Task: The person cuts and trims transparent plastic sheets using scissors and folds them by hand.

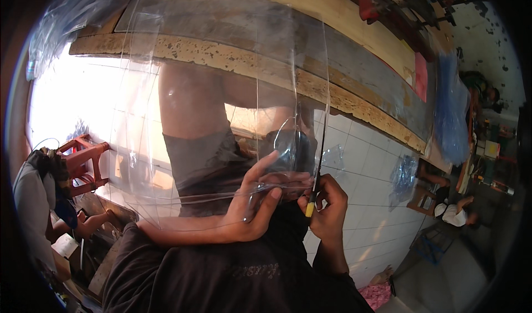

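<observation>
Left hand (255,201): clear plastic sheet (216,105) spreads across the way forward
Right hand (328,208): room to pass rightward, above white floor tiles (363,163)
Yellow-ended tool (310,208): bars the sheet's right edge
Wooden bench (368,112): crosses ahead of both hands

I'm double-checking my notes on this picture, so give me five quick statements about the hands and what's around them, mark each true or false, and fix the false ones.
1. The left hand touches the clear plastic sheeting. True.
2. Nothing can be seen through the plastic sheeting. False: part of the worn bench edge shows through it.
3. The right hand holds a slim dark tool with a yellow end. True.
4. The tool's yellow end points away from the person. False: it is the end nearest the person's body.
5. A red stool stands at the left. True.
</observation>
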`<action>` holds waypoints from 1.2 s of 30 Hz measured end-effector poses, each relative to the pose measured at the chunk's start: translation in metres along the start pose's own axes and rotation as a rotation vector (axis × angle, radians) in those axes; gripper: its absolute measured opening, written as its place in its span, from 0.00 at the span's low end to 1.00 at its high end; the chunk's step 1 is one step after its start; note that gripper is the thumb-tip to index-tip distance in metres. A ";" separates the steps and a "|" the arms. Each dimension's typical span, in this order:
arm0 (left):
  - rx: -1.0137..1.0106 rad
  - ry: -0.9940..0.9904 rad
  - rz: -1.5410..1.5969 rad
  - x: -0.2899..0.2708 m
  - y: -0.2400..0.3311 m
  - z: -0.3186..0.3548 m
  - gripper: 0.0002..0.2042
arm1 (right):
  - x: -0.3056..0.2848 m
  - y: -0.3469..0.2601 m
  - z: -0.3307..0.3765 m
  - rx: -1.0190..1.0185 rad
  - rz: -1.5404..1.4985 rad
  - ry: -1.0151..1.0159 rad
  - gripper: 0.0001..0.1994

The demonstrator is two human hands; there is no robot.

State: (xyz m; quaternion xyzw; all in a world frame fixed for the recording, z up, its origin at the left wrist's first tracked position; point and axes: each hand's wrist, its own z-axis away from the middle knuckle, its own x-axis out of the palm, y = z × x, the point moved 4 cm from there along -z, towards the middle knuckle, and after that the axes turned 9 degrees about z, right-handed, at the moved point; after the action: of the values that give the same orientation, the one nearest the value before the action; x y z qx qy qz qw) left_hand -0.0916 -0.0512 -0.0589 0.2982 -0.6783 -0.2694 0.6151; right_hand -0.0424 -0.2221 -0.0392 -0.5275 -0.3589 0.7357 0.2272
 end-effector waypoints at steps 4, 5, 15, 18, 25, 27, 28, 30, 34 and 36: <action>0.010 -0.033 -0.038 -0.002 0.001 0.000 0.29 | 0.000 -0.002 0.000 0.005 0.005 0.033 0.19; -0.012 -0.035 -0.066 -0.002 0.000 0.001 0.29 | 0.000 -0.002 0.000 0.009 0.010 0.052 0.19; -0.008 -0.031 -0.023 -0.003 -0.002 0.000 0.30 | -0.004 -0.009 0.002 -0.004 0.118 0.062 0.18; 0.010 -0.049 -0.096 -0.004 -0.005 0.003 0.30 | -0.005 -0.008 0.004 0.008 0.155 0.061 0.18; -0.012 0.041 -0.005 -0.005 -0.010 0.007 0.29 | -0.005 -0.006 0.009 0.037 0.151 0.061 0.18; 0.024 0.022 0.022 -0.003 -0.009 0.004 0.29 | -0.004 -0.006 0.010 0.038 0.133 0.066 0.18; 0.044 0.010 0.039 -0.003 -0.009 0.003 0.29 | -0.004 -0.007 0.011 0.051 0.126 0.059 0.18; 0.063 -0.003 0.056 -0.003 -0.008 0.004 0.29 | -0.005 -0.007 0.012 0.063 0.119 0.054 0.18; 0.061 -0.031 -0.016 -0.004 -0.008 0.003 0.28 | -0.007 -0.008 0.014 0.060 0.150 0.042 0.18; 0.073 -0.048 -0.006 -0.003 -0.007 0.002 0.28 | -0.007 -0.010 0.013 0.059 0.154 0.051 0.18</action>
State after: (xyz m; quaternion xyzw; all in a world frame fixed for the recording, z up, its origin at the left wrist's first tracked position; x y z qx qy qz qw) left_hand -0.0927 -0.0539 -0.0665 0.3158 -0.7016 -0.2531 0.5865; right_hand -0.0528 -0.2252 -0.0248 -0.5651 -0.2897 0.7477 0.1941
